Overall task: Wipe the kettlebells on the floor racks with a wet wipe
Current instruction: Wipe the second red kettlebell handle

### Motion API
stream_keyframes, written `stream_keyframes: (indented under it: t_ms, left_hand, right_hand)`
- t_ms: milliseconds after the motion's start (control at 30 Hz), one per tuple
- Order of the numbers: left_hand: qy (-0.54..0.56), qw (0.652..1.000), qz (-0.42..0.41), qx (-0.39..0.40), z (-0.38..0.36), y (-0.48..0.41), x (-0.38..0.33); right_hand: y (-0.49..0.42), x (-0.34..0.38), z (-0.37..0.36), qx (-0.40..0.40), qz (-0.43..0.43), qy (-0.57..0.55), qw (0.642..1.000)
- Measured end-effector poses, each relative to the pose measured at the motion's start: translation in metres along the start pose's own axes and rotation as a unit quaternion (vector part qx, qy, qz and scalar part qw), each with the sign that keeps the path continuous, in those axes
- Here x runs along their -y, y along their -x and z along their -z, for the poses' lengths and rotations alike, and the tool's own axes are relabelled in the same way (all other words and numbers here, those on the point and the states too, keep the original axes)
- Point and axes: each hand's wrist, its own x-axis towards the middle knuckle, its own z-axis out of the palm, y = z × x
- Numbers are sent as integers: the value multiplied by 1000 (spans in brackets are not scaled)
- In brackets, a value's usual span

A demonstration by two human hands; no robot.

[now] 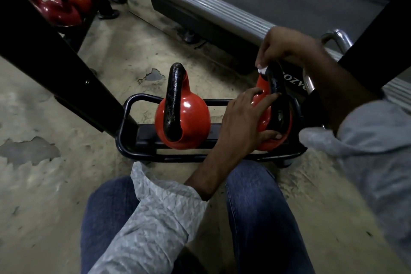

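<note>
Two red kettlebells with black handles stand in a black floor rack (124, 138). The left kettlebell (189, 118) is untouched. My left hand (242, 122) grips the body of the right kettlebell (264, 122), fingers and thumb curled around its red side. My right hand (287, 46) pinches a white wet wipe (262, 70) against the top of that kettlebell's black handle. Most of the wipe is hidden under my fingers.
A second rack with more red kettlebells (57, 11) sits at the far left behind a slanted black frame post (55, 60). A treadmill deck (255, 2) lies behind the rack. My knees in blue jeans (255, 218) are right in front of the rack on worn concrete.
</note>
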Motion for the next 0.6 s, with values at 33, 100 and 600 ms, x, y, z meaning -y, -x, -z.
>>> stream_keyframes:
  t_ms: [33, 100, 600]
  left_hand:
    - [-5, 1000, 1, 2, 0, 1, 0]
    - [-12, 1000, 2, 6, 0, 1, 0]
    - [-17, 996, 61, -70, -2, 5, -2]
  right_hand:
    - [-13, 7, 3, 26, 3, 67, 997]
    - [-32, 17, 1, 59, 18, 155, 986]
    - [88, 3, -27, -35, 203, 164, 965]
